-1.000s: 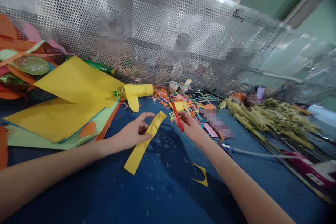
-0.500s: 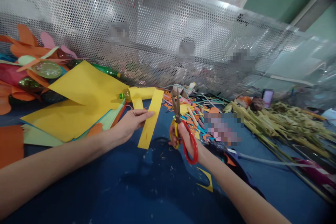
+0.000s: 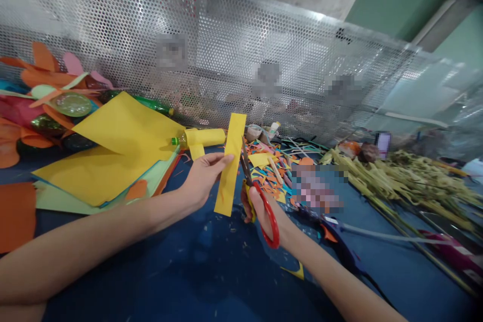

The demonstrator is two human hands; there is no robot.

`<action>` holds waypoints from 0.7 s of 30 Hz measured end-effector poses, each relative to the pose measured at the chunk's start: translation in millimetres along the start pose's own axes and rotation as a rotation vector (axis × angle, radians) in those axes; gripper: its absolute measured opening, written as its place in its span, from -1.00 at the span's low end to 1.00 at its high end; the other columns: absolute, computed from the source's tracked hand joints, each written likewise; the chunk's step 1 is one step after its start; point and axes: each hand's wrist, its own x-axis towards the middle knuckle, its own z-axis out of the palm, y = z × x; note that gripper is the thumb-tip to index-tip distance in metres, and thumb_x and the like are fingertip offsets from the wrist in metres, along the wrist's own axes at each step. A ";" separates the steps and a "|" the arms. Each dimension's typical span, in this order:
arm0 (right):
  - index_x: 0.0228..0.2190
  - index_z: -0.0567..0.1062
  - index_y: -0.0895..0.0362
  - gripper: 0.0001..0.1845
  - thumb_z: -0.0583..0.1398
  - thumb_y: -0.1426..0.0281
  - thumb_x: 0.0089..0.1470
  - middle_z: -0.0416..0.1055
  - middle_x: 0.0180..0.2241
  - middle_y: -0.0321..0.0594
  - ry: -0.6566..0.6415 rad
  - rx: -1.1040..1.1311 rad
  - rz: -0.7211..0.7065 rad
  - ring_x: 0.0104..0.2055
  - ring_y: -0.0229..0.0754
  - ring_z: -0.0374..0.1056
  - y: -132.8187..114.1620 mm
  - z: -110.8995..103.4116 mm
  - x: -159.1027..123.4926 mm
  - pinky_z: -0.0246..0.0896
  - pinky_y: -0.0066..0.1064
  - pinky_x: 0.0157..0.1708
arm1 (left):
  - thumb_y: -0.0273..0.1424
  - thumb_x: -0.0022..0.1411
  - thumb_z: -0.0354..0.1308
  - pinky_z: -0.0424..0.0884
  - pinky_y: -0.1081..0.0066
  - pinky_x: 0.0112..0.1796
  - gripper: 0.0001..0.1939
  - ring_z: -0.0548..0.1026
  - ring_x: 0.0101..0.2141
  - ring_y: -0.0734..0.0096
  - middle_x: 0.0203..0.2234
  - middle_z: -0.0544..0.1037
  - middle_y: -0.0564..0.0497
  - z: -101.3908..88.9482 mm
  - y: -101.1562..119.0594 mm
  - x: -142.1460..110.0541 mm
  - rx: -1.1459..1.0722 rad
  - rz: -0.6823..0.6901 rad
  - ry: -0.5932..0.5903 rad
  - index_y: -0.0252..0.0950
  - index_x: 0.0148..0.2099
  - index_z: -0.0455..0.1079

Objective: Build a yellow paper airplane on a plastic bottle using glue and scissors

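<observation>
In the head view, my left hand [image 3: 206, 177] pinches a yellow paper strip [image 3: 234, 136] at its left edge, holding it nearly upright above the blue table [image 3: 169, 271]. My right hand [image 3: 260, 209] grips a pair of scissors [image 3: 272, 226] with red and yellow handles. The blades point up and sit close to the strip's right edge; I cannot tell whether they touch it. Behind the strip lies a bottle [image 3: 181, 140] with a green cap, wrapped in yellow paper. Left of my left hand are large yellow sheets [image 3: 128, 121] stacked over other coloured sheets.
Coloured paper scraps [image 3: 264, 173] cover the table beyond the scissors. A dark blue glue gun [image 3: 341, 241] with a cord lies right of my forearm. Dried husks [image 3: 407, 176] spread at the right. Paper-decorated bottles [image 3: 56, 105] stand at the left, before a perforated metal screen [image 3: 226, 55].
My left hand has moved right with the strip, which now stands more upright. The scissors have shifted slightly left and down, so their blades are closer to the strip.
</observation>
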 end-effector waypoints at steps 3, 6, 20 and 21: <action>-0.50 0.23 0.10 -0.50 -0.16 -0.03 0.11 0.18 -0.58 -0.34 0.005 -0.018 0.009 -0.59 -0.29 0.24 -2.2 1.1 -0.8 0.23 -0.44 -0.59 | -0.30 0.01 0.25 0.42 0.47 -0.40 -0.81 0.50 -0.49 0.46 -0.51 0.56 0.04 2.0 -0.2 -2.8 -0.004 0.009 0.021 -0.31 -0.33 0.48; -0.54 0.22 0.10 -0.51 -0.14 -0.02 0.11 0.18 -0.60 -0.34 0.005 -0.049 0.007 -0.60 -0.27 0.25 -8.0 2.1 -2.6 0.22 -0.43 -0.59 | -0.29 0.00 0.25 0.42 0.46 -0.38 -0.81 0.49 -0.49 0.46 -0.50 0.56 0.05 4.8 -0.4 -6.3 0.011 0.011 0.049 -0.30 -0.35 0.48; -0.62 0.22 0.08 -0.46 -0.18 -0.02 0.12 0.28 -0.63 -0.26 0.017 -0.147 -0.044 -0.56 -0.20 0.26 -15.6 0.2 -5.7 0.13 -0.36 -0.51 | -0.34 -0.03 0.28 0.41 0.47 -0.33 -0.84 0.49 -0.38 0.43 -0.42 0.58 0.02 7.6 -4.4 -15.0 -0.022 0.005 0.051 -0.30 -0.35 0.51; -0.62 0.21 0.08 -0.46 -0.19 -0.02 0.12 0.28 -0.64 -0.26 0.020 -0.160 -0.051 -0.56 -0.20 0.25 -14.9 0.2 -5.4 0.12 -0.36 -0.51 | -0.34 -0.03 0.28 0.42 0.47 -0.33 -0.83 0.49 -0.38 0.43 -0.42 0.58 0.02 7.5 -4.4 -15.2 -0.023 0.002 0.047 -0.30 -0.35 0.51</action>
